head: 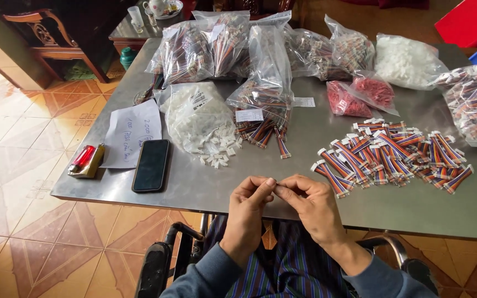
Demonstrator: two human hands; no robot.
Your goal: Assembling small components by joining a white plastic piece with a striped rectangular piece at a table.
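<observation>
Nearest, at the bench (pixel 205 187) edge: left hand (pixel 248 207) and right hand (pixel 314 205) brought fingertip to fingertip, both pinched nearly closed on something tiny between them, too small to tell, possibly a white connector piece or a wire end. Held just above the steel edge, over the lap.

Likely slip from here: the small part popping out of the pinch and dropping past the bench edge onto the lap or the tiled floor (pixel 23 165), since the grip sits right at the rim with nothing under it.

Just right of the hands: a loose heap of striped wire leads (pixel 393 155) with white ends, lying flat, near but apart from the right hand. An elbow sweep could scatter them.

Left of the hands: a black phone (pixel 151 165) face up, a sheet of paper (pixel 132 132) beside it, a red lighter (pixel 83 158) on a small box near the corner.

Middle: an open bag of white connectors (pixel 200 118), some spilled beside it; easily nudged further.

Far: clear bags of wire leads (pixel 222 44), two bags of red parts (pixel 360 95), a bag of white parts (pixel 407 59).
</observation>
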